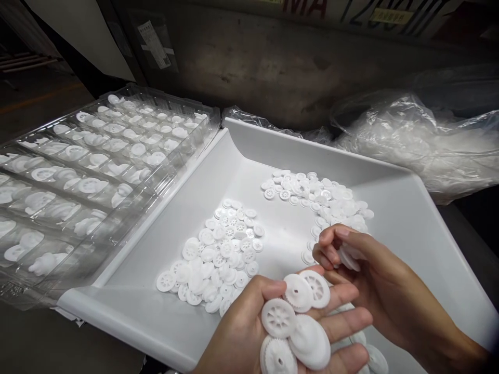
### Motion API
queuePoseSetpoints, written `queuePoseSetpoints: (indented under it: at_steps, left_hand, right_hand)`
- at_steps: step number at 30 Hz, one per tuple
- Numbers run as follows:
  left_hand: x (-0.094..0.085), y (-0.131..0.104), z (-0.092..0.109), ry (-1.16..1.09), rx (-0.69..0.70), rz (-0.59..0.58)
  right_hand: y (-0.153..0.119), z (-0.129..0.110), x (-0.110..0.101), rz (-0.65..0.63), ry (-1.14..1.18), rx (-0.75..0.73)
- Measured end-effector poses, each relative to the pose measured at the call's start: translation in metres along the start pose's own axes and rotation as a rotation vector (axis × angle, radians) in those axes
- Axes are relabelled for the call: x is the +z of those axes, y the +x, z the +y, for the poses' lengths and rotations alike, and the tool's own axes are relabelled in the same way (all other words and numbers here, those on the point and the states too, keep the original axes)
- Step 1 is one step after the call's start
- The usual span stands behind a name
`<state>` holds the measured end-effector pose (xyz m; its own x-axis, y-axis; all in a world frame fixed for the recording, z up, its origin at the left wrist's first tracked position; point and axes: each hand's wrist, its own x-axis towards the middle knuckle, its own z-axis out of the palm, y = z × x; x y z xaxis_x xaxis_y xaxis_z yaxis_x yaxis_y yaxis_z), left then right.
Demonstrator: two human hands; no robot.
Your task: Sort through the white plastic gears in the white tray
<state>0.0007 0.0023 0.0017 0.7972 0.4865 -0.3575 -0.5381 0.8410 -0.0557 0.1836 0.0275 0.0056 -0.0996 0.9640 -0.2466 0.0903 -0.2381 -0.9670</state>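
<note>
My left hand [249, 332] lies palm up at the bottom centre and cradles several white plastic gears [296, 317]. Just to its right, my right hand [374, 275] curls its fingers around more white gears [348, 256], held above the left palm. Both hands hover over the near right part of a white tray [390, 176]. Loose white gears lie in the tray in two heaps: one in the middle [222, 249], one toward the far right [323, 200].
A clear plastic blister tray [78, 176] with rows of pockets holding white gears lies left of the white tray. Crumpled clear plastic bags [421, 140] sit at the back right. A dark wall stands behind.
</note>
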Motion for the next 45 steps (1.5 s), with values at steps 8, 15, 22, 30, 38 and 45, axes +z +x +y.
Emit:
queuePoseSetpoints:
  at_steps: [8, 15, 22, 30, 38, 45]
  left_hand:
    - [0.003, -0.002, 0.001, -0.025, 0.015, 0.064]
    - [0.004, -0.002, 0.001, -0.005, 0.008, 0.045]
    - [0.003, -0.003, -0.004, -0.138, 0.004, 0.040]
    - [0.006, 0.001, -0.005, -0.066, -0.003, 0.029]
    - [0.010, 0.001, -0.003, -0.120, 0.005, -0.006]
    - [0.013, 0.004, -0.005, -0.155, 0.040, -0.087]
  right_hand:
    - [-0.005, 0.003, -0.016, -0.042, 0.020, 0.047]
    - [-0.020, -0.007, -0.015, -0.052, -0.282, -0.065]
    - [-0.018, -0.012, -0.013, -0.311, -0.632, -0.459]
    - [-0.030, -0.012, -0.018, -0.380, -1.053, -0.550]
    - [-0.030, -0.013, -0.016, -0.339, -1.090, -0.648]
    - [-0.032, -0.012, -0.017, -0.344, -1.075, -0.582]
